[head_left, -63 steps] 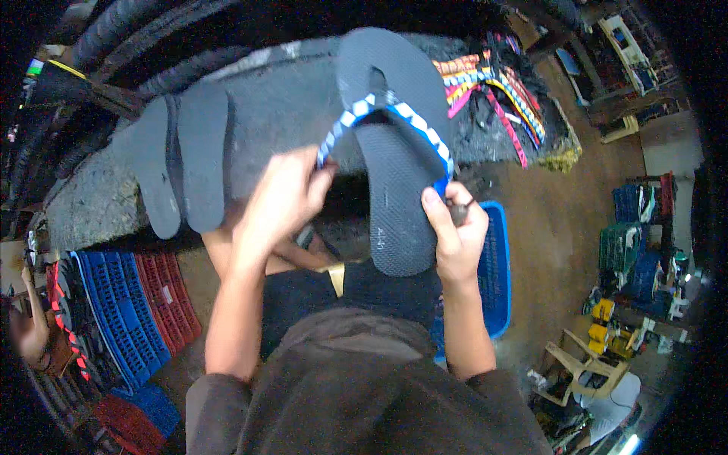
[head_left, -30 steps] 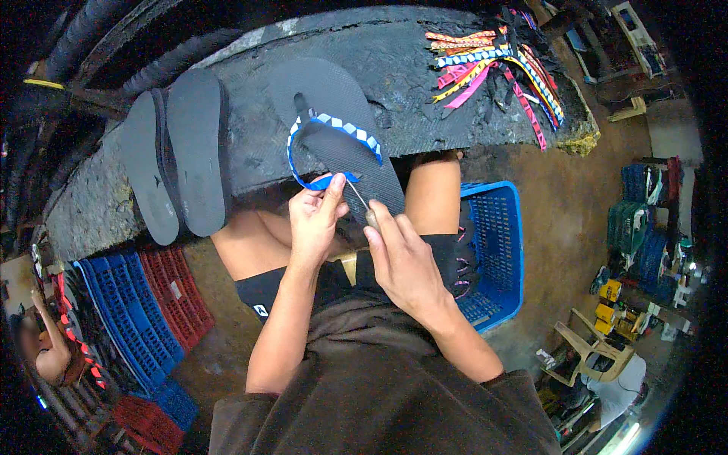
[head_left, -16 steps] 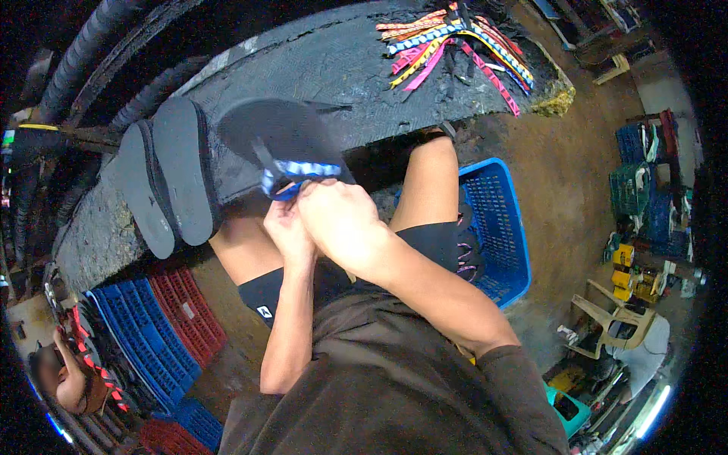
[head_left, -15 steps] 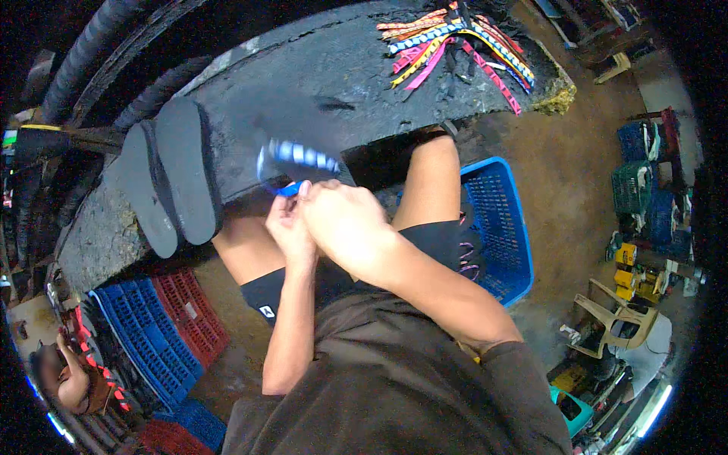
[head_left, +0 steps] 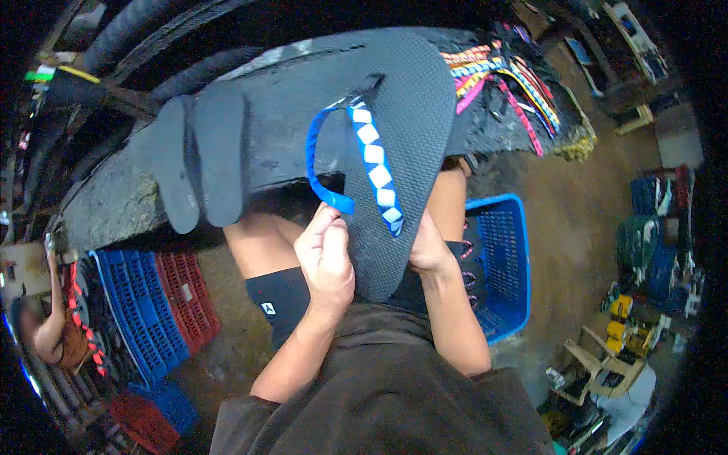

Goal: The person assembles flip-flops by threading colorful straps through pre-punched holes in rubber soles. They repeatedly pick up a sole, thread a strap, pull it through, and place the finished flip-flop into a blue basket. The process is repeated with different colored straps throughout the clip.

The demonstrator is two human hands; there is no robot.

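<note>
A black flip-flop with a textured sole is raised in front of me, toe end away. Its blue strap with white squares is joined near the toe, and one end meets the sole at the right. My left hand is closed by the left edge, fingertips pinching the other, plain blue end of the strap. Round the right edge, near the heel, my right hand grips the flip-flop; its fingers are partly hidden behind the sole. Two dark grey soles lie side by side on the bench to the left.
The dark, worn bench runs across in front of my knees. A bundle of colourful straps lies at its right end. A blue basket stands by my right leg, and blue and red crates are at the left. Another person sits far left.
My hands were together around the blurred strap; now they are apart on either side of the flip-flop, which has come up into full view. The view has shifted slightly.
</note>
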